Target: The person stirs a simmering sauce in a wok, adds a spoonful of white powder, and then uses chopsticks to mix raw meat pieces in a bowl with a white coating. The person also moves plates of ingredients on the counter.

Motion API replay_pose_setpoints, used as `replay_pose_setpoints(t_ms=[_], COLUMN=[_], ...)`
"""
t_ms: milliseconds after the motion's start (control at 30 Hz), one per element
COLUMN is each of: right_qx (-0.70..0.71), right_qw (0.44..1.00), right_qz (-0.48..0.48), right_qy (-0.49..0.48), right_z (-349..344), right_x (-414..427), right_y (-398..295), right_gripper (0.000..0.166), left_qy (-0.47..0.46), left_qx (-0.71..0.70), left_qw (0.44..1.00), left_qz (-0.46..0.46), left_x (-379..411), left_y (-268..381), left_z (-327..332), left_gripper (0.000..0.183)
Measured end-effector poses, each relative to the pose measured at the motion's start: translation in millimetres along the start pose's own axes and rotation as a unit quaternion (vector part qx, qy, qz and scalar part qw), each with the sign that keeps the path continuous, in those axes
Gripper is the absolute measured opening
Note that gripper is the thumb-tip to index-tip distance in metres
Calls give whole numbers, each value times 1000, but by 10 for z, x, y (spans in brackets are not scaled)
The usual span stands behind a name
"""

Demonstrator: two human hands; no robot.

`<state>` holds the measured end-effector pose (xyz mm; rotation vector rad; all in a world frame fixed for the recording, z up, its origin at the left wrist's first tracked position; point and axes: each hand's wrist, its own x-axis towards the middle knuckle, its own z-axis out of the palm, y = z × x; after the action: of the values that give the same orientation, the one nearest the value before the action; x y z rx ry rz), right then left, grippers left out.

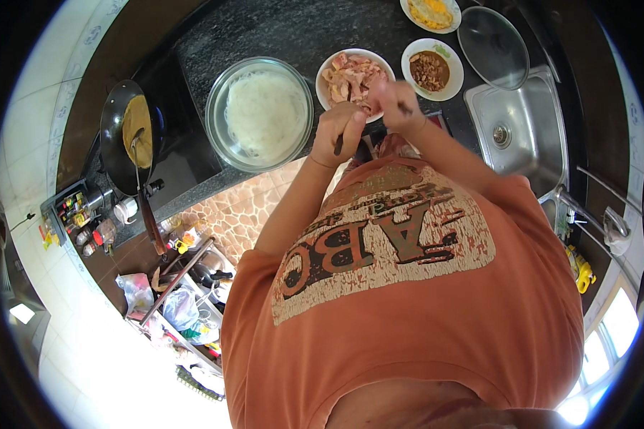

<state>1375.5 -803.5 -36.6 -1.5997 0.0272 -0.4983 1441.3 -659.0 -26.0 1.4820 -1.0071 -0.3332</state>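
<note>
Both my hands are at the near rim of a white bowl [320, 88] of pale pink cut meat [354, 72], which looks like raw chicken. My left hand [337, 131] grips a thin dark utensil [339, 143], whose other end points into the bowl. Blurred over the bowl's right side, my right hand [400, 104] is closed around another dark stick-like piece [405, 109]; only its end shows. Whether these are chopsticks or handles, I cannot tell. Left of the hands stands a glass bowl [210, 115] of white noodles [265, 112]. To their right is a bowl [408, 69] with chunks in brown sauce [430, 72].
A wok [112, 120] with brown food and a long-handled turner [142, 198] sits at left on the black cooktop [182, 145]. Cooked egg [432, 13] on a plate and a glass lid [494, 48] lie far right, near the steel sink [531, 128].
</note>
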Motion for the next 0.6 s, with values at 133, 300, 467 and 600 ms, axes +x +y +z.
replay_pose_setpoints(t_ms=[133, 300, 467, 600], right_qx=[-50, -12, 27, 21], right_qw=[999, 999, 988, 992], right_qz=[1, 49, 130, 115], right_qy=[-3, 11, 72, 49], right_z=[127, 203, 195, 253], right_x=[-37, 405, 701, 625], right_y=[43, 98, 182, 111], right_gripper=[37, 40, 46, 45], left_qy=[22, 68, 89, -12], left_qx=[-4, 16, -46, 12], left_qw=[997, 989, 987, 999], left_qz=[-71, -128, -123, -48], left_x=[-70, 16, 100, 30], left_y=[-20, -34, -107, -34], left_z=[-57, -83, -83, -14], left_gripper=[34, 45, 42, 36])
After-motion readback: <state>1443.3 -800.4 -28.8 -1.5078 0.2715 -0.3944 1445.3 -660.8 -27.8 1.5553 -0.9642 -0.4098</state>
